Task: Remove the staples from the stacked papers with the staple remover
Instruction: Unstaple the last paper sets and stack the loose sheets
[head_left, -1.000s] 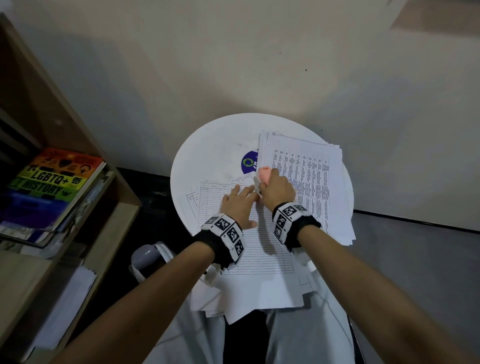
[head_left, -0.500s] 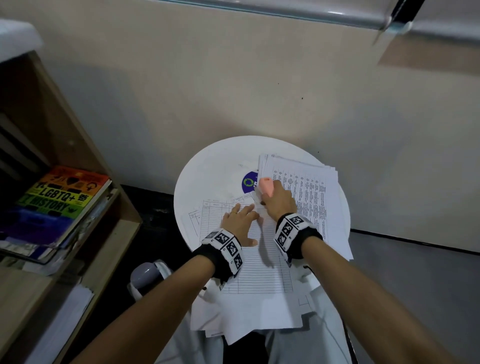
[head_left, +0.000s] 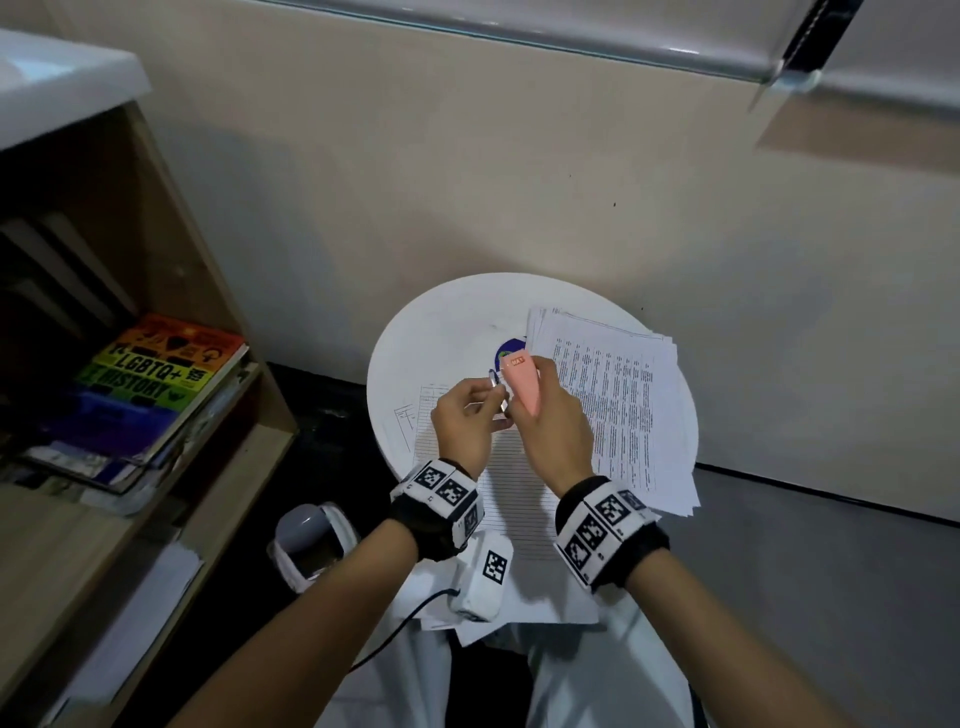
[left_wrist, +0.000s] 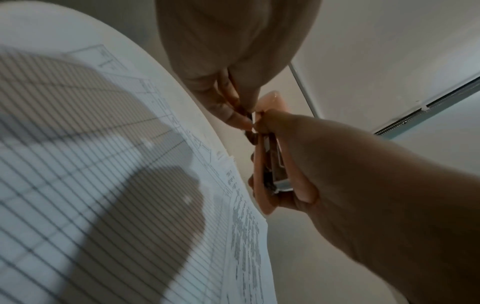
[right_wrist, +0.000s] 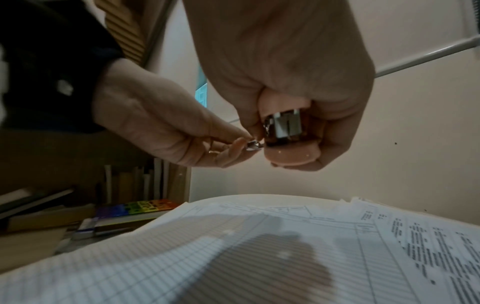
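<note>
Head view, right hand (head_left: 553, 426) gripping staple remover (head_left: 523, 382)

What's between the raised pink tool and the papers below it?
Nothing: the right wrist view shows open air between the staple remover, gripped by the right hand, and the papers.

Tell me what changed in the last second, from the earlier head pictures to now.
Both hands rose off the paper. The right hand lifted the pink staple remover clear of the sheets, and the left hand, earlier flat on the ruled white sheet, now pinches a small shiny metal piece at the remover's jaws. The round white table and the stack of printed papers stayed put.
</note>
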